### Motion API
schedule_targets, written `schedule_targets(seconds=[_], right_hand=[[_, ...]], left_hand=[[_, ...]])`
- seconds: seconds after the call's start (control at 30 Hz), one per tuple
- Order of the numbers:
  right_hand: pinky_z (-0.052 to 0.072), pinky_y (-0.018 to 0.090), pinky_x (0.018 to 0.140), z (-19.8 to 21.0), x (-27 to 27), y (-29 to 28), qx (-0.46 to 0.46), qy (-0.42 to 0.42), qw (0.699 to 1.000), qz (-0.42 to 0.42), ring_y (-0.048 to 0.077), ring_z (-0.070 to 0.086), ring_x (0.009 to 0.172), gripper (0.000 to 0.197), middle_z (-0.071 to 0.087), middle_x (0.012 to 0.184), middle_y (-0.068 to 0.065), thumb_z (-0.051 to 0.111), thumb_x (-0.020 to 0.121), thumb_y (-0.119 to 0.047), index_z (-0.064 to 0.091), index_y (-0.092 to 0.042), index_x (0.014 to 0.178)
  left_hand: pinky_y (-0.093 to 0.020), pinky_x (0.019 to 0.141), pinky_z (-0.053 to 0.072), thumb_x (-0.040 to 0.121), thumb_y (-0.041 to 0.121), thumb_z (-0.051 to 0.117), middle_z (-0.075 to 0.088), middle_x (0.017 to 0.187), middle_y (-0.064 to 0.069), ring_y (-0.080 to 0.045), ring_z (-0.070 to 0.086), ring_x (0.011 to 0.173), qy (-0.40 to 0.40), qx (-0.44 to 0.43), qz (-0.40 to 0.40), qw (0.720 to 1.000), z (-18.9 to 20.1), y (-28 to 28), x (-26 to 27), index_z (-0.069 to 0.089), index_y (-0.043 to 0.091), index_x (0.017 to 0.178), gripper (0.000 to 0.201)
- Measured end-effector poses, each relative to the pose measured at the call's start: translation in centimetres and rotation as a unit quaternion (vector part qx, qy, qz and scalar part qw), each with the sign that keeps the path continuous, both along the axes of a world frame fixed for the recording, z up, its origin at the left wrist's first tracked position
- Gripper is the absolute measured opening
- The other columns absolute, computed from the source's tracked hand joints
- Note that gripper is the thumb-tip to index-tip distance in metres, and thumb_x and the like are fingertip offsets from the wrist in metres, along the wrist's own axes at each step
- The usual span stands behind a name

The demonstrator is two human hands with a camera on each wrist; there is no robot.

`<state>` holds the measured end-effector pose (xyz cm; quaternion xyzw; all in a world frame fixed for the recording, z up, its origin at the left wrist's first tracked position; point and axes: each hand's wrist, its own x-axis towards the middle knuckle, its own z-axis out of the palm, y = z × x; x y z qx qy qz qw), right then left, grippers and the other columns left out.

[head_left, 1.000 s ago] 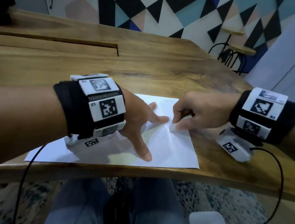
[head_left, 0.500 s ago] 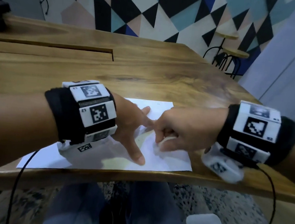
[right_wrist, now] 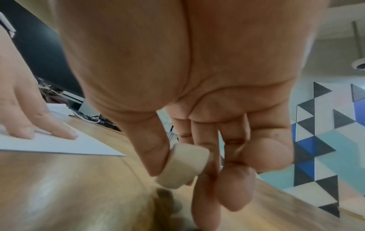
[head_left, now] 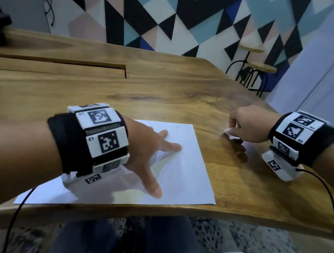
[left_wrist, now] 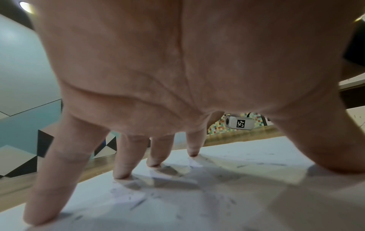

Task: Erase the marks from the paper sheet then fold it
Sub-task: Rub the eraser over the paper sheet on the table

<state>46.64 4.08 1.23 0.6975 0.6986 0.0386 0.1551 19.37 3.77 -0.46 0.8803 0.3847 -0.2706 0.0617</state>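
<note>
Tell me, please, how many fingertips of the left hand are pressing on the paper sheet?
5. In the left wrist view, the left hand spreads over the paper sheet: four fingertips touch its far part in a row, and the thumb presses down at the right.

black wristbands point(head_left: 65, 141), white tag blocks, cables, jeans.

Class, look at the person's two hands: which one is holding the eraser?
The right hand: it pinches the white eraser over the bare table, while the left hand presses spread fingers on the paper sheet.
</note>
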Motion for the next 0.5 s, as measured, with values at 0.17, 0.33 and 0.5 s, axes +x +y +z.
schedule_targets(seconds=[0.17, 0.33, 0.5], right_hand=[[0.056, 0.036, 0.071, -0.8, 0.1, 0.0, -0.025, -0.021, 0.999, -0.030, 0.023, 0.067, 0.079, 0.040, 0.072, 0.081, 0.003, 0.054, 0.093, -0.048, 0.073, -0.015, 0.083], [0.044, 0.025, 0.052, -0.3, -0.6, 0.3, -0.050, -0.011, 0.997, -0.062, 0.017, 0.061, 0.056, 0.055, 0.063, 0.053, -0.003, 0.053, 0.094, -0.046, 0.068, -0.016, 0.050], [0.051, 0.031, 0.060, 1.3, -2.6, -2.3, 0.048, -0.013, 0.998, -0.048, 0.017, 0.061, 0.065, 0.060, 0.064, 0.069, 0.002, 0.049, 0.088, -0.067, 0.065, -0.010, 0.076]], left_hand=[[-0.058, 0.118, 0.020, 0.052, 0.090, 0.064, -0.016, 0.164, 0.014, -0.020, 0.000, 0.154, -0.001, -0.008, 0.002, 1.000, 0.0, 0.2, -0.1, -0.010, 0.063, 0.146, 0.122], [-0.058, 0.118, 0.019, 0.052, 0.089, 0.065, -0.014, 0.164, 0.014, -0.021, 0.000, 0.154, -0.002, -0.007, 0.005, 1.000, 0.2, -0.1, 0.0, -0.008, 0.062, 0.147, 0.123], [-0.048, 0.120, 0.022, 0.057, 0.083, 0.068, -0.012, 0.164, 0.016, -0.017, 0.015, 0.152, -0.055, -0.012, 0.026, 0.998, 1.1, -0.4, -1.0, -0.010, 0.057, 0.150, 0.124]])
